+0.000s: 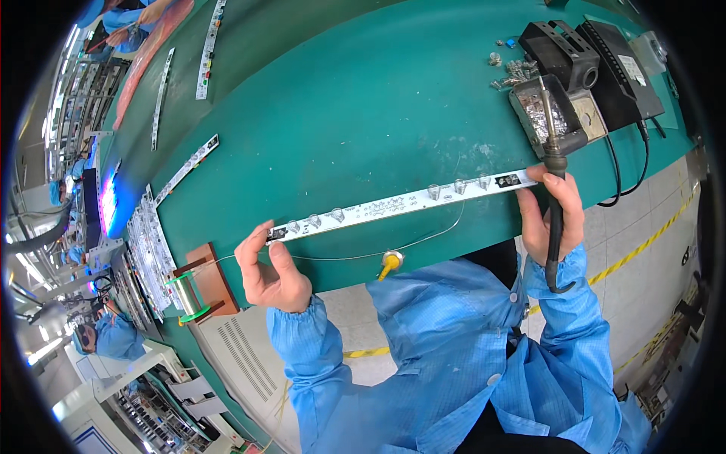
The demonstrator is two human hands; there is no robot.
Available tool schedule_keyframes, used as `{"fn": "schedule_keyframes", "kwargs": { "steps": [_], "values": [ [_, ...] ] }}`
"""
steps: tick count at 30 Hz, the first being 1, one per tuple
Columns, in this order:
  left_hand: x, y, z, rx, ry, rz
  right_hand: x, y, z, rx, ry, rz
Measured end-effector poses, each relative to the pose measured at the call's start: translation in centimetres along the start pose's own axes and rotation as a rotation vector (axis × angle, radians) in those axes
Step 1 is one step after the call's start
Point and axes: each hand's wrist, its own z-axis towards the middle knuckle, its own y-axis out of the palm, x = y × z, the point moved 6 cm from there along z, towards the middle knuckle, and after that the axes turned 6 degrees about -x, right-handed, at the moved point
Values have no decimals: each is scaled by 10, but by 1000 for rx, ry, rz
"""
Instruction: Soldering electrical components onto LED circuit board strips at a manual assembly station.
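1. Strip [397,206]: white, long, narrow, held between both hands above the near part of the green mat [355,129]; right end lies farther than left. Cannot tell if it touches the mat.
2. On the strip: three clear domed parts toward each end, a black part at each tip, small print mid-length.
3. Left hand [276,274]: pinches the strip's left end, thumb on near side, fingers on far side.
4. Right hand [558,216]: pinches the strip's right end with thumb and finger.
5. Iron [556,163]: soldering type, dark handle lying across the right hand, tip pointing far; cannot tell how firmly it's held.
6. Wire [355,259]: thin, silvery, runs from spool past left hand, curves up toward the strip's right part. Cannot tell if left hand grips it.
7. Spool [186,296]: green-rimmed, left of left hand, at a brown wooden stand [212,276].
8. Yellow plug [391,262]: near mat edge, between the hands.
9. Far right: metal tray [522,115], black box [622,79], loose clear parts [517,73].
10. Left: pile of strips [147,246], single strip [187,169] beside it, two more farther off.
11. Co-worker [115,337] in blue, well apart, left.
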Motion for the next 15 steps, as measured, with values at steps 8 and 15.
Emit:
{"fn": "schedule_keyframes", "kwargs": {
  "steps": [8, 15],
  "values": [
    [11, -3, 6, -67, 109, 106, 3, 3, -7, 61, 10, 7],
    [6, -6, 1, -60, 171, -7, 13, 0, -13, 93, 29, -32]
  ]
}}
